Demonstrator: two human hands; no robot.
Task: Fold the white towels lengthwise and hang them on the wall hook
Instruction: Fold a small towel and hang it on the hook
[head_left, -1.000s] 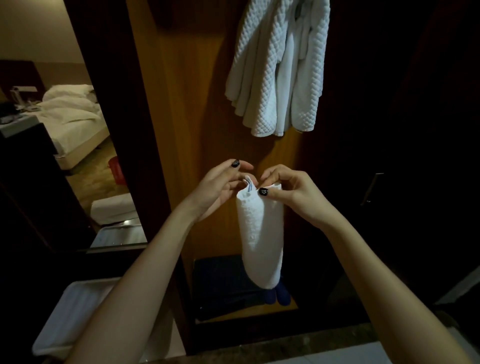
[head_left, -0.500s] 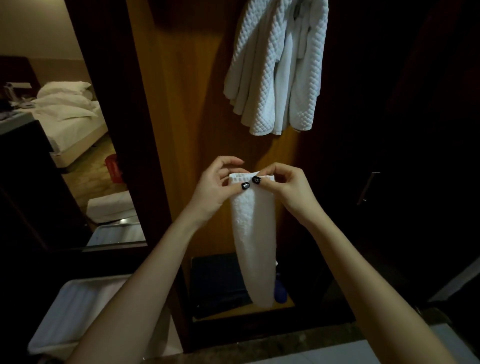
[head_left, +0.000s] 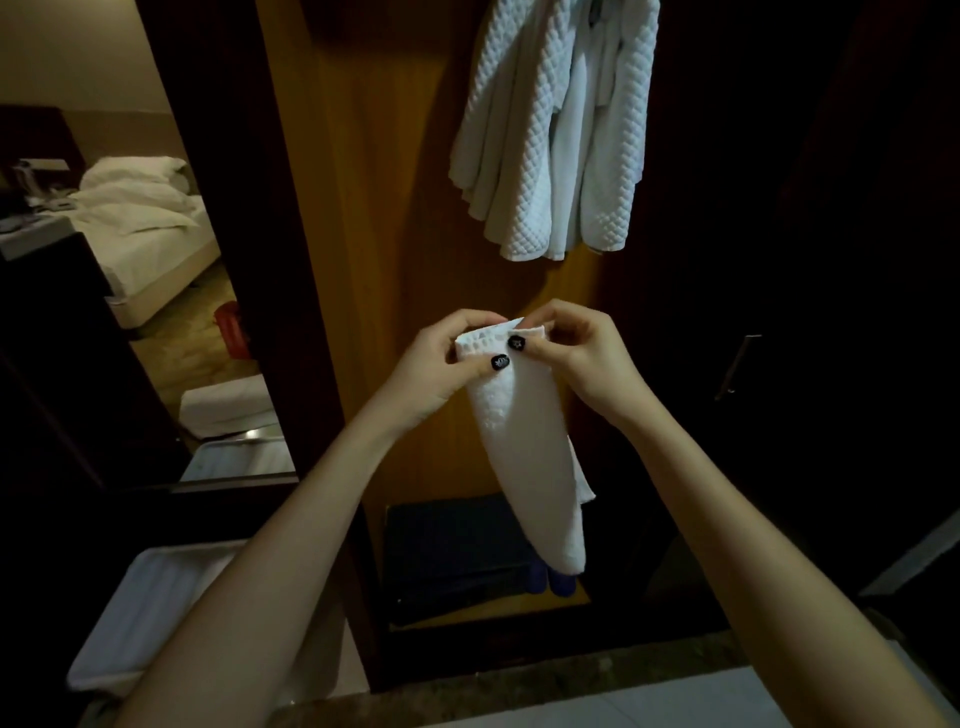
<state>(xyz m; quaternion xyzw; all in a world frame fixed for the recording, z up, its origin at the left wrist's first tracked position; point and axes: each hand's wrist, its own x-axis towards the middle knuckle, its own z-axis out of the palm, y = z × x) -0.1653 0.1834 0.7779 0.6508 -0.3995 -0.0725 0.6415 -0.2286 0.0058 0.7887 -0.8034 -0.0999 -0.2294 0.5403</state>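
While both hands pinch its top hem, the small white towel hangs as a long, narrow strip in the middle of the scene, in front of an upright panel of smooth orange-brown wood. The left hand holds the left part of the hem, its thumb pressed on the near face and its fingers curled behind. The right hand holds the right part in the same way. The two thumbs, with dark painted nails, lie side by side near the middle of the hem. The cloth is soft looped terry with a small waffle band along the top; it tapers to a rounded lower end, and one loose corner juts out on its right side.

Above and farther off, a bunch of white towels with a quilted diamond texture hangs against the panel, its top cut off by the frame, so what holds it cannot be seen. Below the held towel a flat, dark folded item lies on a low wooden shelf. At near left sits a white ribbed tray. Far left, a bed with rumpled white linen and a folded white cloth are visible. A thin metal door handle shows on the dark surface at right.
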